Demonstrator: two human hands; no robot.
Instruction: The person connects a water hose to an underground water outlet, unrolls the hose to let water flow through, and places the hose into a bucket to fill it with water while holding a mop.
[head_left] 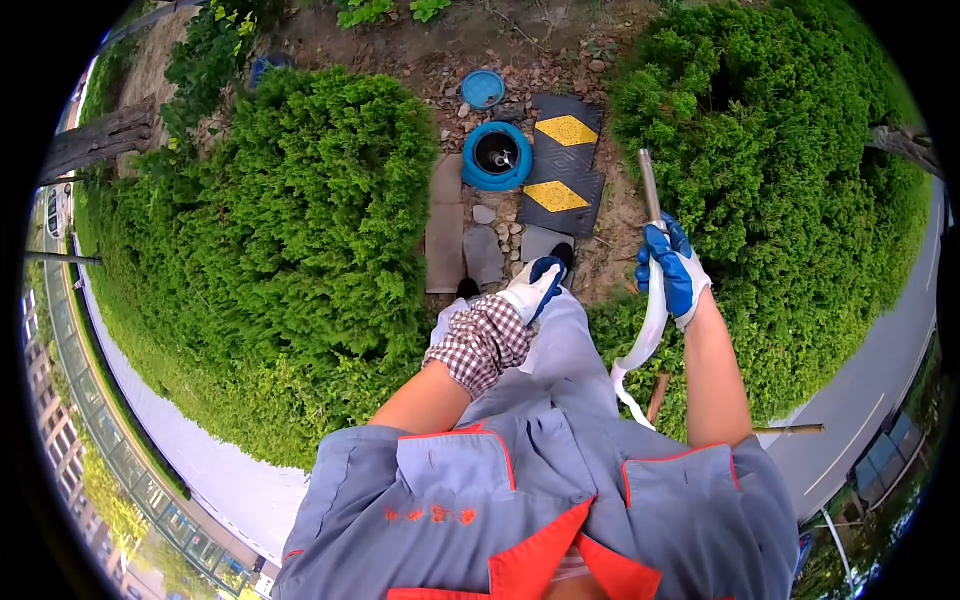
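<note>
My right hand, in a blue and white glove, is wrapped round a metal pipe that points up and away. From the pipe's lower end a flat white hose hangs down in a curve. In a like glove, my left hand is held in front of my legs with its fingers curled; whatever they may hold is hidden. Ahead lies a round opening with a blue rim and metal fittings inside. Its blue lid rests on the soil just beyond.
Black and yellow rubber ramp pieces lie right of the opening, brown slabs left of it. Stones and dry leaves surround them. Dense green hedges stand on both sides, with a road beyond on the right.
</note>
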